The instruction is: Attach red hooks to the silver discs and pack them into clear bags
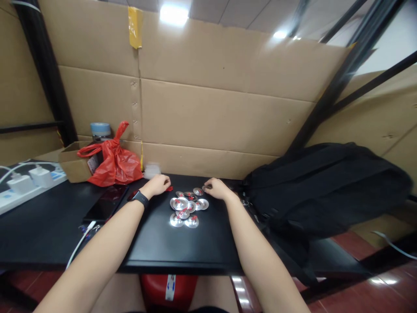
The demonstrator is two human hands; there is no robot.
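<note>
Head view, the sole view; clock directions are taken from the middle of the discs, twelve pointing away from the person.

The discs (190,206), shiny metal with red at their centres, lie loosely grouped on the surface (182,248), several overlapping. Their position between the two hands presumably keeps them in reach of both.

The right hand (216,188) is at two o'clock. Its grip is closed on a single disc (205,188) at the group's edge, apparently pinched between thumb and fingers because the piece is thin and flat.

The left hand (158,184) is at ten o'clock, fingers curled, a red cord (170,188) at the fingertips. Whether this grip has hold of the cord cannot be determined; blur and small size prevent it.

At nine o'clock lies a phone (106,203), with a power strip (29,191) beyond. A red bag (119,163), knotted at its top, apparently to contain its contents, stands at ten beside a box (74,163). A backpack (325,191) occupies three o'clock. These sit aside, seemingly leaving the middle for handwork.
</note>
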